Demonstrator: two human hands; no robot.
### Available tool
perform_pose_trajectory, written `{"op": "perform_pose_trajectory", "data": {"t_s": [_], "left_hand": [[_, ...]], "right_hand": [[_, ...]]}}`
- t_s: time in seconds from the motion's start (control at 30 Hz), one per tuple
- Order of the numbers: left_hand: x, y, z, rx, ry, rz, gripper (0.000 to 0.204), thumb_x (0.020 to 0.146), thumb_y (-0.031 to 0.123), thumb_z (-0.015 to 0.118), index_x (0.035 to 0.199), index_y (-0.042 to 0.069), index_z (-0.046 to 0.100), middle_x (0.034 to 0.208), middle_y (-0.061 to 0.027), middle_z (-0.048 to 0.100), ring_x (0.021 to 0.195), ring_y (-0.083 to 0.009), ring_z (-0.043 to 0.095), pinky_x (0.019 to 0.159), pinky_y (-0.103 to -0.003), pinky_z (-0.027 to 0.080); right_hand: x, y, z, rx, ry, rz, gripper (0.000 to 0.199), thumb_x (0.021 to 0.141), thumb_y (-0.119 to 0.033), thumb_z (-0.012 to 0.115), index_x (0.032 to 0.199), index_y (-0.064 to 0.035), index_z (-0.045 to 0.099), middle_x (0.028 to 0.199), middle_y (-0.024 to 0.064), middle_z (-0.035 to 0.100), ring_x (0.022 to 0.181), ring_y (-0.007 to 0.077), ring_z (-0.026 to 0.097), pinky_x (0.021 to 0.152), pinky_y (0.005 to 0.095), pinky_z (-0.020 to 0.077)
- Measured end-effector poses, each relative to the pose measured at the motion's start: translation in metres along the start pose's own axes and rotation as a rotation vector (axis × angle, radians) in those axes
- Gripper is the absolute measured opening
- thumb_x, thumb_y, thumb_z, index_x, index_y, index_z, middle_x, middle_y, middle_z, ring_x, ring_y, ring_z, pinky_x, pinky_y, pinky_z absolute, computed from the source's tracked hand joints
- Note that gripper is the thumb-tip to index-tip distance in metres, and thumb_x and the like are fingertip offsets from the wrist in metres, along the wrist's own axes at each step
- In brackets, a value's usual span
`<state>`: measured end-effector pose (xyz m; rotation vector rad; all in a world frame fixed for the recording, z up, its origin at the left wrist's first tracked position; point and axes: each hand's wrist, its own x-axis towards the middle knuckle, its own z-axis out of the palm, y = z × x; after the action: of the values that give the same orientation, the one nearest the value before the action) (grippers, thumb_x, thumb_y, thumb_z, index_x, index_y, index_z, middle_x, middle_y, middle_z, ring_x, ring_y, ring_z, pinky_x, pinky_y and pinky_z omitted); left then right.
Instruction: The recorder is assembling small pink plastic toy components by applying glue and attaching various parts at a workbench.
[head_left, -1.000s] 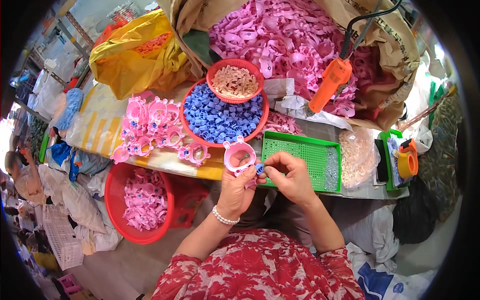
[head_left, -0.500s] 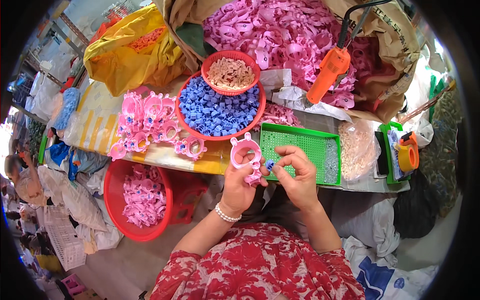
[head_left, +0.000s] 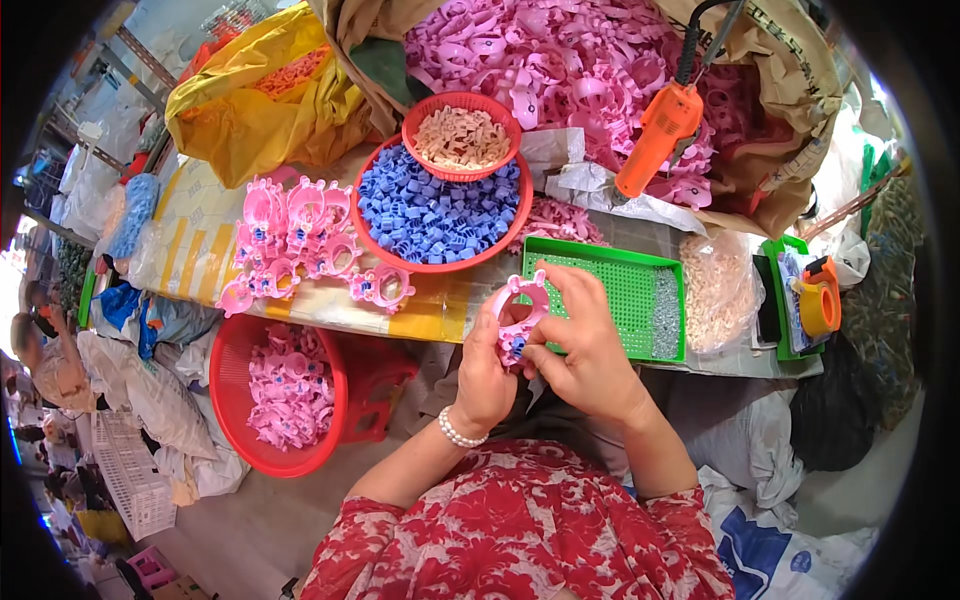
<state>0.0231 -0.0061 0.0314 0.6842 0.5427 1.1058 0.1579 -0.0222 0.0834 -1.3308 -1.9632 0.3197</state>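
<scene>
My left hand point(head_left: 485, 380) is closed around a pink plastic ring-shaped part point(head_left: 541, 293) with two small ears, held upright in front of my body. A small blue plastic piece point(head_left: 518, 346) sits against the lower end of that part. My right hand point(head_left: 592, 352) is closed in a pinch beside the blue piece, its other fingers reaching along the right side of the ring. The fingertips partly hide where the two pieces meet. Similar pink parts point(head_left: 300, 225) with blue pieces on them stand in a cluster on the table, to the left.
Beyond my hands stands a red basket point(head_left: 522, 225) of blue pieces, with a smaller red basket point(head_left: 408, 138) on it. A green tray point(head_left: 610, 262) lies right of it. An orange power tool point(head_left: 660, 138) hangs before a sack of pink parts point(head_left: 560, 60). A red bin point(head_left: 226, 400) stands lower left.
My right hand has brought the blue piece left onto the lower end of the pink part. The pink part has tilted and shifted slightly right in my left hand.
</scene>
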Motion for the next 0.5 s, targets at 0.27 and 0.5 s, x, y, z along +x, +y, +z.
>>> {"op": "perform_pose_trajectory", "data": {"t_s": [0.27,0.5], "left_hand": [[0.009,-0.007,0.005,0.263,-0.013,0.243,0.048,0.1,0.033,0.024,0.134,0.003,0.037,0.114,-0.0074,0.055,0.089,-0.0121,0.053,0.063,-0.021,0.044],[0.009,-0.005,0.004,0.252,-0.074,0.123,0.051,0.098,0.036,0.028,0.135,0.001,0.036,0.12,-0.0088,0.053,0.087,-0.0112,0.054,0.061,-0.02,0.043]], "right_hand": [[0.013,0.006,-0.006,0.16,-0.06,0.093,0.013,0.066,-0.008,0.065,0.063,0.0006,0.057,0.086,0.0159,0.058,0.089,0.0326,0.052,0.079,0.0401,0.0408],[0.014,0.017,-0.01,0.245,-0.166,0.176,0.013,0.065,-0.01,0.064,0.06,-0.0004,0.057,0.073,0.0127,0.057,0.079,0.0309,0.053,0.075,0.0387,0.041]]}}
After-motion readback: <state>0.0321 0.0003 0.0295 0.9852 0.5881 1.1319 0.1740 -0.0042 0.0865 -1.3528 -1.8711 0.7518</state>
